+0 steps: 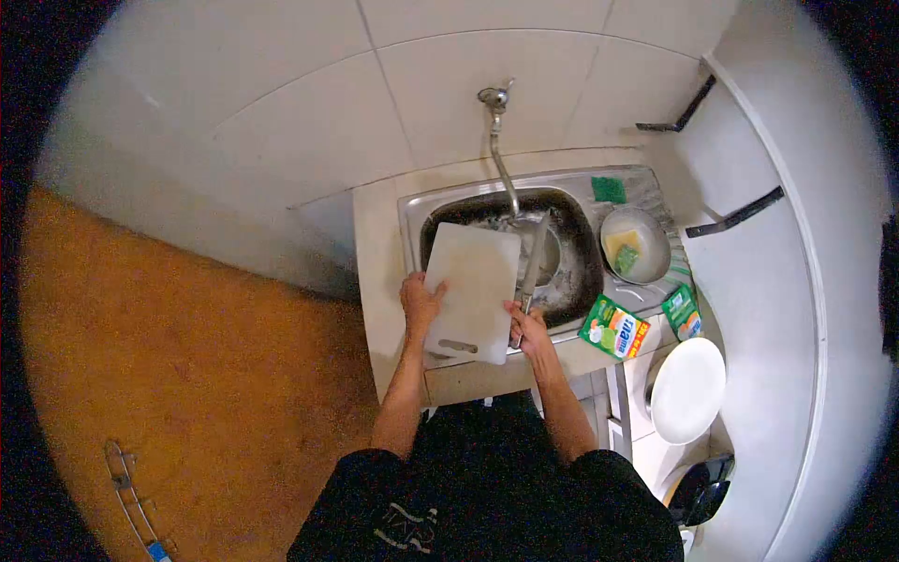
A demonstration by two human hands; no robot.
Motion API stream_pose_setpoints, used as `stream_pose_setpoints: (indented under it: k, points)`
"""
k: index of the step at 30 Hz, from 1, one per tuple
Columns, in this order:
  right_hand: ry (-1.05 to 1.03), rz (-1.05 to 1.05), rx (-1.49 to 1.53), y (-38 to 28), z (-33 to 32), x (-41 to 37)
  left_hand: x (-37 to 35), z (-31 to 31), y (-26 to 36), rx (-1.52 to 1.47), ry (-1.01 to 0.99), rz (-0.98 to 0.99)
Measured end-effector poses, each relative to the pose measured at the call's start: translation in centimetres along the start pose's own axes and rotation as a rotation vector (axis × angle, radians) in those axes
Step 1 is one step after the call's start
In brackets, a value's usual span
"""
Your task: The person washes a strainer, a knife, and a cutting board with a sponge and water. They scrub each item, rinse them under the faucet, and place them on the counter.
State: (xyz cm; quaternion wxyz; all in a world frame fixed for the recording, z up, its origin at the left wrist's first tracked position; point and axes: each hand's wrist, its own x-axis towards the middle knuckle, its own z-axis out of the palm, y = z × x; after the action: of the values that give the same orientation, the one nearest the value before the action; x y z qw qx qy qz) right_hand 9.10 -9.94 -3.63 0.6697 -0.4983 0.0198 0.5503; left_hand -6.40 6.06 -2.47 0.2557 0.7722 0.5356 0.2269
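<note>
A white cutting board (pixel 473 281) with a handle slot near its lower end is held over the front left part of the metal sink (pixel 573 307). My left hand (pixel 421 302) grips the board's left edge, thumb on its upper face. At the right edge, my right hand (pixel 529 330) is closed around the handle of a knife (pixel 536 258), and its fingertips meet the board. The blade points away from me, toward the faucet (pixel 504 169). Behind the knife, a round dish in the basin is partly hidden.
On the drainboard at right are a green scouring pad (pixel 609 190) and a bowl (pixel 649 222) with a yellow-green sponge (pixel 622 251). Two green soap pouches, one in front (pixel 613 328) and one farther right (pixel 683 312), lie near a white plate (pixel 690 391). Black brackets (pixel 735 214) jut out at right.
</note>
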Motion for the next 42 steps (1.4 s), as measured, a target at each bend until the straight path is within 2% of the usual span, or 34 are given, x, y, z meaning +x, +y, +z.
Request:
stream_pose_setpoints:
  k: [5,9,12,15,18,20,21,23,24,25,26,27,29,30,32,33,36,37,39,40,42]
  points:
    - [0.029,-0.083,-0.023,-2.4,-1.0,-0.8,0.6,0.8,3.7,-0.196,-0.096,-0.072]
    - [0.106,-0.059,-0.084,-3.1,-1.6,0.6,2.1,3.4,2.3,-0.203,-0.143,-0.035]
    - [0.069,-0.047,-0.084,-3.5,-2.0,2.3,3.4,4.4,2.8,-0.16,-0.108,-0.023]
    - [0.063,-0.09,-0.025,-5.9,0.4,1.6,4.4,5.0,3.8,-0.062,-0.018,0.058]
    - [0.138,-0.154,-0.019,-4.0,-1.4,4.4,5.1,5.7,5.0,-0.008,-0.007,0.169]
    - [0.104,-0.15,-0.031,-3.2,-2.9,5.6,4.6,6.0,7.3,0.165,0.12,0.397]
    - [0.069,-0.148,-0.045,-3.3,-3.2,5.7,4.3,5.8,8.7,0.164,0.116,0.399]
    - [0.086,-0.146,-0.002,-3.7,-3.4,5.4,3.8,5.8,11.5,0.401,-0.013,0.547]
    - [0.102,-0.143,0.039,-4.2,-3.3,5.1,3.7,6.5,12.3,0.399,-0.015,0.553]
    - [0.107,-0.145,0.041,-4.5,-3.5,5.0,3.4,7.2,13.1,0.375,-0.104,0.597]
    - [0.068,-0.144,0.053,-4.7,-3.8,4.8,3.2,7.4,13.9,0.352,-0.193,0.64]
    - [0.032,-0.142,0.063,-4.9,-4.1,4.6,3.2,7.4,14.4,0.348,-0.201,0.646]
    - [0.091,-0.155,0.073,-5.1,-4.2,4.2,3.4,7.4,15.5,0.169,-0.276,0.814]
    - [0.142,-0.162,0.082,-5.0,-4.3,4.1,4.2,8.6,14.9,0.164,-0.281,0.819]
    - [0.138,-0.173,0.022,-4.6,-5.1,4.4,6.6,11.5,12.7,0.238,-0.436,0.999]
    - [0.125,-0.183,-0.036,-4.6,-5.2,4.3,7.2,10.8,12.8,0.237,-0.442,1.0]
    - [0.126,-0.104,0.02,-5.2,-4.8,3.5,8.2,10.7,13.0,0.441,-0.121,0.803]
    - [0.127,-0.102,0.022,-5.1,-4.7,3.6,7.7,11.1,12.9,0.442,-0.124,0.803]
    - [0.175,-0.095,0.01,-4.8,-4.4,3.9,6.2,9.2,15.3,0.075,-0.431,0.748]
    - [0.171,-0.091,0.017,-4.7,-4.5,4.0,6.1,9.3,15.3,0.083,-0.433,0.748]
    - [-0.004,-0.149,0.082,-4.6,-4.7,3.8,5.8,9.7,14.9,0.328,-0.472,1.095]
